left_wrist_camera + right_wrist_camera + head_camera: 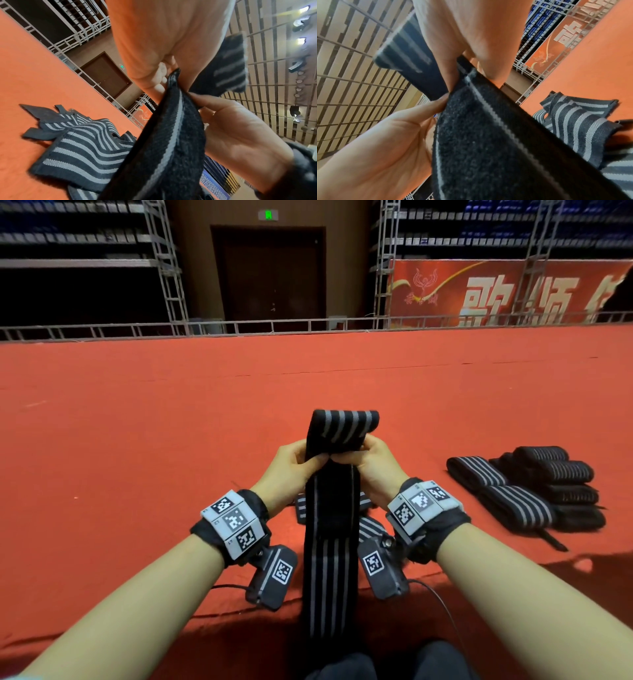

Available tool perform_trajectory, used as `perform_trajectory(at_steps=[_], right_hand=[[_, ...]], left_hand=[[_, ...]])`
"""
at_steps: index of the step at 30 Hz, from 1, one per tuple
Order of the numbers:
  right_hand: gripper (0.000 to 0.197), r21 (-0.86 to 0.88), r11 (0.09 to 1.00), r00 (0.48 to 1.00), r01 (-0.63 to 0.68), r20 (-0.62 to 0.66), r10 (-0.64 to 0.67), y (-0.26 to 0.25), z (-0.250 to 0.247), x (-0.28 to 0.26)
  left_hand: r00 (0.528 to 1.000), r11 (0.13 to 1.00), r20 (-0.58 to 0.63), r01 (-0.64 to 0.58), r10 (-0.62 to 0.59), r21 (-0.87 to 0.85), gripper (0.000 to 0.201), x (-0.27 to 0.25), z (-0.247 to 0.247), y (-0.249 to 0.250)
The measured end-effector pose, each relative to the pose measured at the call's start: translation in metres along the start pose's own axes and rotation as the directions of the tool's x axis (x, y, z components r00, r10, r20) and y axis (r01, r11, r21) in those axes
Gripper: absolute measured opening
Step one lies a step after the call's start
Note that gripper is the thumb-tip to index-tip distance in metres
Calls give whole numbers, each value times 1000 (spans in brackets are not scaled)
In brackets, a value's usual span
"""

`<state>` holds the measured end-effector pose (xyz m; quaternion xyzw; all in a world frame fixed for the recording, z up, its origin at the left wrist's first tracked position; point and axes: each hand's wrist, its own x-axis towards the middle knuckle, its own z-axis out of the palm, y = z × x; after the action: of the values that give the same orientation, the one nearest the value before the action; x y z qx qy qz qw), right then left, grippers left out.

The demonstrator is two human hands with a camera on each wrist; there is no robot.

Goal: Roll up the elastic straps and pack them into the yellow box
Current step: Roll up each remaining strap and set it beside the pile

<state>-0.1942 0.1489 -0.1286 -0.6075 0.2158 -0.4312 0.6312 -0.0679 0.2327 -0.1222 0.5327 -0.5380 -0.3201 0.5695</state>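
A black elastic strap (330, 508) with grey lengthwise stripes is held upright at the centre of the head view, its top end folded over away from the person and its long tail hanging down toward 6 o'clock. The strap is pinched just below the fold from both sides: by the left hand (291, 470) at 9 o'clock of the strap and by the right hand (373, 470) at 3 o'clock, thumbs and fingers closed on the fabric. A fuzzy fastener patch is shown on the strap's near face in the wrist views.

The roll is judged to be only at its first turn. At 3 o'clock, well apart from the hands, a stack of rolled straps (548, 484) is seen lying on the red carpet (137, 412); these appear finished but unpacked. Loose unrolled straps (82, 140) lie beneath the hands. The yellow box is not in view, so packing is judged not yet begun.

At 1 o'clock a red banner (507, 292) with large pale Chinese characters is cut off by the frame and not fully readable. A green exit sign (268, 214) is mounted above a dark door at 12 o'clock. Square coded markers are worn on both wrists.
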Motion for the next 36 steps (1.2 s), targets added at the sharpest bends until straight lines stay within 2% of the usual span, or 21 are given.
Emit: perform_trajectory(at_steps=[4, 6, 9, 12, 14, 17, 20, 23, 25, 26, 28, 31, 34, 36], right_hand=[[23, -120, 990, 997, 74, 20, -72, 0, 1, 4], [24, -114, 990, 996, 84, 48, -79, 0, -1, 4], [19, -73, 996, 991, -41, 127, 50, 1, -2, -5], [20, -59, 974, 948, -220, 221, 228, 5, -7, -12], [21, -72, 963, 925, -260, 268, 269, 4, -7, -15], [19, -56, 975, 937, -215, 268, 223, -3, -7, -20], [23, 31, 975, 952, -218, 228, 205, -7, -9, -22], [40, 149, 947, 941, -284, 231, 246, -11, -8, -21], [59, 132, 946, 935, -294, 243, 257, -14, -5, -20], [61, 104, 955, 937, -279, 245, 247, -16, -2, -21], [50, 48, 978, 958, -205, 214, 190, -15, 3, -19], [33, 5, 987, 971, -159, 183, 155, -11, 4, -17], [27, 33, 992, 986, -123, 119, 118, -10, 4, -16], [27, 47, 997, 998, -63, 19, 63, -10, 3, -13]], left_hand=[[997, 998, -55, -62, 62, -2, 26, 2, -2, 1], [988, 992, -91, -123, 124, 16, 28, 3, -5, 3], [972, 980, -120, -200, 201, 22, 32, 6, -11, 10], [964, 972, -126, -234, 232, 1, 32, 12, -16, 17], [959, 966, -122, -257, 254, -6, 33, 16, -18, 20], [973, 973, -56, -226, 222, -57, 34, 17, -20, 24], [980, 978, 29, -193, 195, -75, 33, 16, -22, 29], [971, 972, 21, -237, 236, 16, 33, 17, -24, 34], [967, 966, -4, -253, 254, 54, 34, 20, -24, 34], [965, 964, -20, -258, 260, 67, 36, 21, -24, 34], [963, 963, -52, -260, 264, 74, 40, 23, -23, 31], [978, 980, -71, -196, 196, 9, 42, 23, -25, 29], [996, 962, -87, -43, 20, -268, 43, 21, -26, 27], [994, 912, -3, 96, -106, -399, 38, 16, -23, 24]])
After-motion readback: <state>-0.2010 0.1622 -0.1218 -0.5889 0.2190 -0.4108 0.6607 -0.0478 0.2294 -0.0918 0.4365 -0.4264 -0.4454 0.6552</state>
